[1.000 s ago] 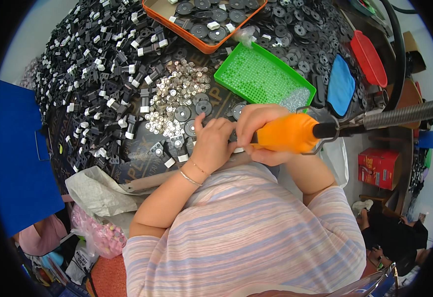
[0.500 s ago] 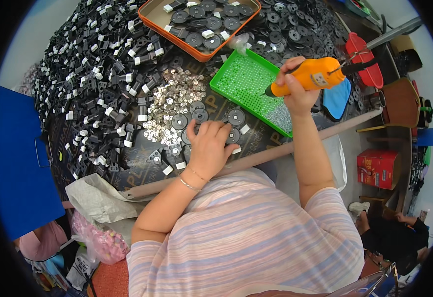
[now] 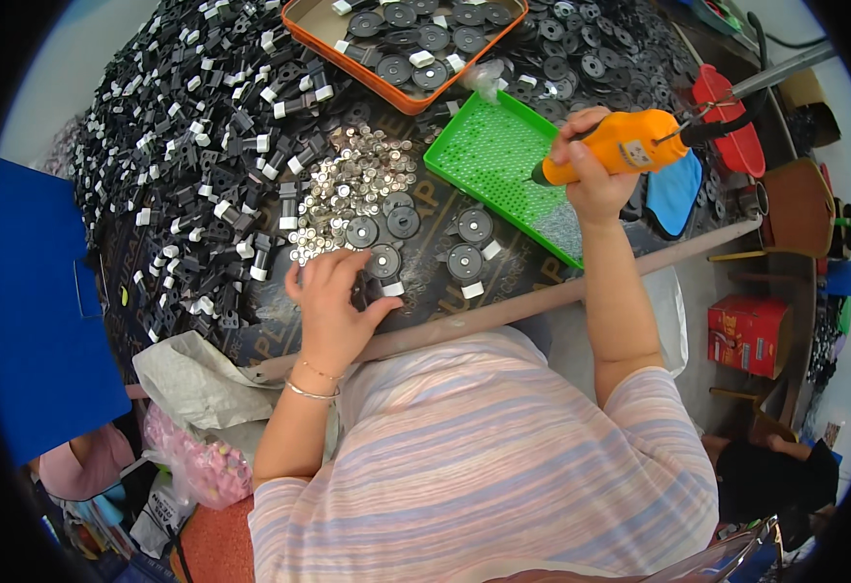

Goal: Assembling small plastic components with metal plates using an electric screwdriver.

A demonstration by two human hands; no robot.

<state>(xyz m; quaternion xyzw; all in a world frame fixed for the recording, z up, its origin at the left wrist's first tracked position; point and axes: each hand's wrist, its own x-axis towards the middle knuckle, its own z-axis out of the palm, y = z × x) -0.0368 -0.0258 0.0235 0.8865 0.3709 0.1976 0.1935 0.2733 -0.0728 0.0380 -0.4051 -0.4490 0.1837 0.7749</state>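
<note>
My right hand is wrapped round an orange electric screwdriver, its tip pointing left over the green tray, which holds small silvery screws. Low over the table's near side, my left hand curls its fingers and thumb round a dark plastic part, mostly hidden by the hand. Just beyond its fingertips lies a black disc with a white tab. Two more tabbed discs lie to the right. Farther off are loose black discs and a heap of small shiny metal pieces.
A big pile of black parts with white ends covers the left. An orange-rimmed tray of discs stands at the back, beside a heap of discs. A pale pipe runs along the near edge. A cable hangs behind the screwdriver.
My left hand has moved left and nearer to me, off the tabbed discs on the right, and now covers parts that lay in view. My right hand keeps the screwdriver in nearly the same place.
</note>
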